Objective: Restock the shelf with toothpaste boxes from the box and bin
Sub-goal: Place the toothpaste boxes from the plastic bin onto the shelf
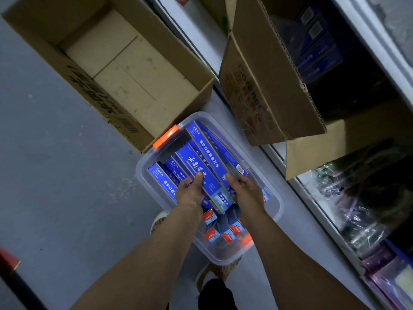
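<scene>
A clear plastic bin (273, 211) with orange latches stands on the floor below me, holding several blue toothpaste boxes (210, 153). Both hands are inside it. My left hand (190, 193) grips one side of a bundle of blue boxes, thumb lying on the top box (201, 173). My right hand (245, 193) grips the bundle's other side, fingers curled under it. Smaller boxes with red ends (228, 231) lie at the bin's near end. Beyond the bin an open cardboard box (55, 57) shows a bare bottom. The shelf (321, 41) on the right holds dark blue boxes.
A second cardboard box (268, 86) leans open against the shelf unit at the right. Plastic-wrapped goods (357, 209) fill the lower shelf. A red and black object (9, 265) lies at the left edge. My feet (214, 285) stand by the bin on the grey floor.
</scene>
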Demonstrator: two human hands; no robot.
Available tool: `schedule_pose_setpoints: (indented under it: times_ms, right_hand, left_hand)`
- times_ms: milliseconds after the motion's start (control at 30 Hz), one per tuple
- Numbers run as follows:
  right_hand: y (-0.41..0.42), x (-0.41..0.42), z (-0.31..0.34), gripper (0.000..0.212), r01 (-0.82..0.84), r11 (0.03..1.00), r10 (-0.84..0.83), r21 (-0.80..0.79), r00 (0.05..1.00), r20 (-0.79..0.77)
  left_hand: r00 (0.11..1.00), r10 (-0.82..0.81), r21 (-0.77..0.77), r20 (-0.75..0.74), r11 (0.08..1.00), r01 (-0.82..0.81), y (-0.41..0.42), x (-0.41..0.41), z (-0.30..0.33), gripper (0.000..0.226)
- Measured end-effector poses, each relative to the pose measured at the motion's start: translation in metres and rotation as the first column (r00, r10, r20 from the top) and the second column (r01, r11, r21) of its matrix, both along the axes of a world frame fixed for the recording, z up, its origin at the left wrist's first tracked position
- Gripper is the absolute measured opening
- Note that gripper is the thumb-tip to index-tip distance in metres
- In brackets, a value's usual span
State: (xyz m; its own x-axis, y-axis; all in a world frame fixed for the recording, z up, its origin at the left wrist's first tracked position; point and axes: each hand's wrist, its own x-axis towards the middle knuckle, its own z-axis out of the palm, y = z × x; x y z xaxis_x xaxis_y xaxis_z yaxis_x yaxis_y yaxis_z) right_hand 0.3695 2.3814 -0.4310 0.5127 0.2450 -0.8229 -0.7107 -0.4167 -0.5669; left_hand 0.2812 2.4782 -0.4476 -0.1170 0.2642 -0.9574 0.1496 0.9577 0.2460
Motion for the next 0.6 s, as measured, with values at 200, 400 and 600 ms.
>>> schedule_pose_setpoints:
  times_ms: [200, 400, 600]
  right_hand:
    - [0.002, 0.006, 0.064, 0.026, 0.075, 0.994, -0.073, -0.075, 0.997, 0.028]
    - [-0.003, 0.011, 0.154, 0.038, 0.083, 0.996, -0.082, -0.028, 0.996, 0.040]
    - [-0.002, 0.003, 0.262, 0.049, 0.169, 0.979, -0.176, 0.114, 0.983, 0.048]
  left_hand:
    - [0.996, 0.040, 0.053, 0.084, 0.998, -0.045, 0.004, -0.006, 0.058, 0.029]
    - [0.981, 0.073, 0.079, 0.179, 0.993, -0.088, 0.004, -0.007, 0.147, 0.021]
    - [0.939, -0.015, 0.161, 0.344, 0.986, -0.043, 0.012, -0.002, 0.248, 0.038]
